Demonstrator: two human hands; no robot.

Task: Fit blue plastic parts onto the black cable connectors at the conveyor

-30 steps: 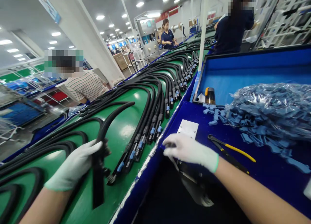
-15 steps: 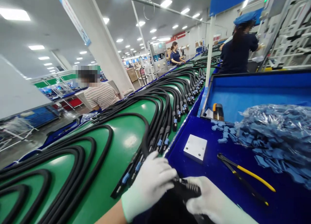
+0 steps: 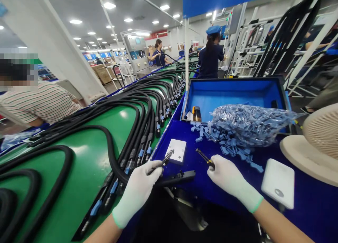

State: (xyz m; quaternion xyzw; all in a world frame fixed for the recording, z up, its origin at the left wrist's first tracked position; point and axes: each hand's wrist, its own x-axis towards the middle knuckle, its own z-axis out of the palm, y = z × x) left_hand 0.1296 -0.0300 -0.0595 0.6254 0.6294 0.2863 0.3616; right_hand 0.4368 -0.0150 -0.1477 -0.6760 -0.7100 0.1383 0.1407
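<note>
Head view: nearest, the white-gloved left hand (image 3: 137,192) is closed around a black cable (image 3: 176,177), whose small spring-tipped end (image 3: 168,158) sticks up past the fingers, just over the edge of a blue bench (image 3: 303,211). The white-gloved right hand (image 3: 228,176) pinches the tip of the yellow-and-black pliers (image 3: 205,158) between its fingers, the handles mostly hidden. A white metal plate (image 3: 176,151) lies just beyond the cable end, and a white rounded slab (image 3: 278,183) sits to the right. Farther on, loose blue plastic pieces (image 3: 227,144) spill beside a clear bag of them (image 3: 245,125), in front of a blue-lined tray (image 3: 232,95) holding an amber bottle (image 3: 196,113). To the left, black cables with blue fittings (image 3: 148,123) curve across a green conveyor belt (image 3: 79,172). A co-worker in stripes (image 3: 34,102) sits left; another in navy (image 3: 210,60) stands far ahead.
</note>
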